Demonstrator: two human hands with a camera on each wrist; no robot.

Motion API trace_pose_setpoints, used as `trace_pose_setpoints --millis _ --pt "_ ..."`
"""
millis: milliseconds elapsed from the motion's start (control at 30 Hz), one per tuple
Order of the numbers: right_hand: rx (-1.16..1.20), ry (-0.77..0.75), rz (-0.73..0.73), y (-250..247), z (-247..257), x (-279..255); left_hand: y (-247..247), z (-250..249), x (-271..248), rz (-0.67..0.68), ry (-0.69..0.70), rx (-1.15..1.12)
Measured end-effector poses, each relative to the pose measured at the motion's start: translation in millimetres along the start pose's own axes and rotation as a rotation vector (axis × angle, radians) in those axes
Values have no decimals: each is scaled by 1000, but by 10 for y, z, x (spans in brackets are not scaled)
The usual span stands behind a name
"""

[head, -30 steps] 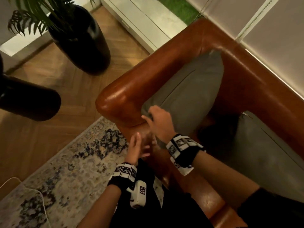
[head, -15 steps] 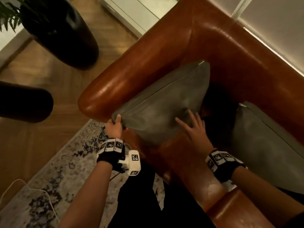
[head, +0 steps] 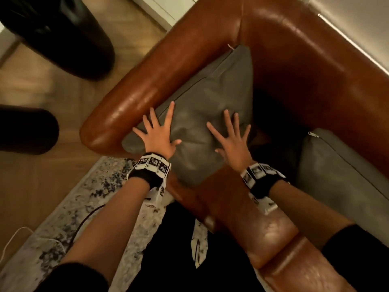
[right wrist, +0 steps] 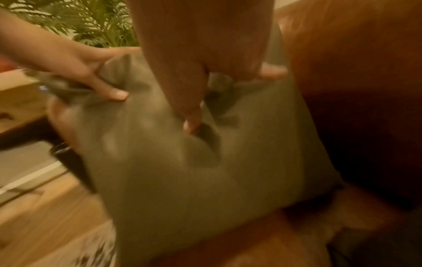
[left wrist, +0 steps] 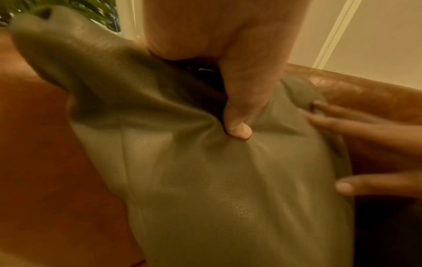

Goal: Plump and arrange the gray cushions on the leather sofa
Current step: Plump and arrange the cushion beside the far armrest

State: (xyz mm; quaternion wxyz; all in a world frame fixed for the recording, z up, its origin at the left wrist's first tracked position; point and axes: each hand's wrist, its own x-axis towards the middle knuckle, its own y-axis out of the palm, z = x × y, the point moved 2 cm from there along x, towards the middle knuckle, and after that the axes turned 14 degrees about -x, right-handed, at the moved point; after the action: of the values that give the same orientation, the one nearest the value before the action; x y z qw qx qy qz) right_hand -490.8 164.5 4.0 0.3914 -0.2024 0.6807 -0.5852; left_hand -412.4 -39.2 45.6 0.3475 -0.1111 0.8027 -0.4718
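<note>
A herringbone wood floor [head: 42, 114] and a patterned rug [head: 69, 220] lay beside a brown leather sofa [head: 305, 66], and a dark planter [head: 63, 34] stood on the floor near the sofa's arm. A gray cushion [head: 210, 98] was propped in the corner of the sofa, leaned against the armrest [head: 134, 102] and reaching up to the backrest. The left hand [head: 157, 135] was laid flat on the cushion's lower left part, close to the armrest, with its fingers straight and spread wide; nothing was gripped. The right hand [head: 233, 142] was laid flat on the cushion's right part, fingers likewise splayed and pointed toward the backrest, and nothing was gripped by it either. In the left wrist view a thumb [left wrist: 239, 130] was seen pressed into the fabric, which was dimpled and creased around it. A second gray cushion [head: 341, 171] was leaned against the backrest well to the right of both hands, untouched, with its zipper pull at the upper corner.
</note>
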Motion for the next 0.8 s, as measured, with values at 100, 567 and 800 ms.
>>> trace_pose_setpoints --millis 100,567,800 --pt "-246 -537 -98 210 163 -285 -19 -11 -52 16 4 -58" --pt "-241 -619 -31 -240 178 48 -151 -139 400 183 -18 -237" --pt "-466 -367 222 -1007 -417 1029 -62 -264 192 143 27 -254"
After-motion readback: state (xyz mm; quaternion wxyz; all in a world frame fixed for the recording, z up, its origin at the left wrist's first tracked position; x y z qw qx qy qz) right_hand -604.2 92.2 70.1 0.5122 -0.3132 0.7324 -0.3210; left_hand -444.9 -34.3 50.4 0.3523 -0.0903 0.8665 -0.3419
